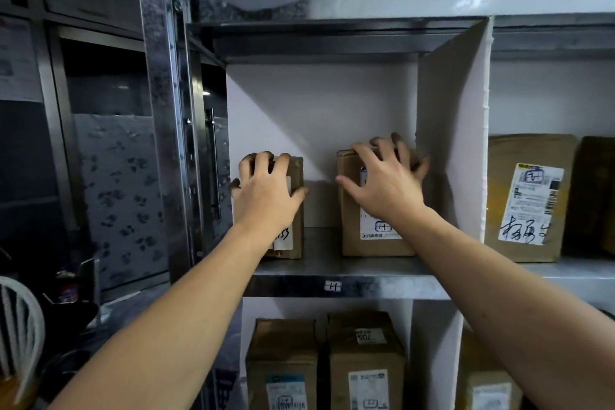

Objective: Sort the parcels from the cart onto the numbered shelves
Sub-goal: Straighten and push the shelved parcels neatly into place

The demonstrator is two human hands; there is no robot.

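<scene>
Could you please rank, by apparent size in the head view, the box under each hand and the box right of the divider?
1. Box right of the divider
2. Box under the right hand
3. Box under the left hand, partly hidden

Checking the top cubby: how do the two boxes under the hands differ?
The left box is narrower; the right box is wider and taller. The left hand wraps the left box's front; the right hand spreads over the right box's top corner. Both are brown, labelled and upright.

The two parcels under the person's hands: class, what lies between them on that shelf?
Nothing: in the head view, only bare metal shelf and white back wall separate the left parcel from the right parcel.
</scene>
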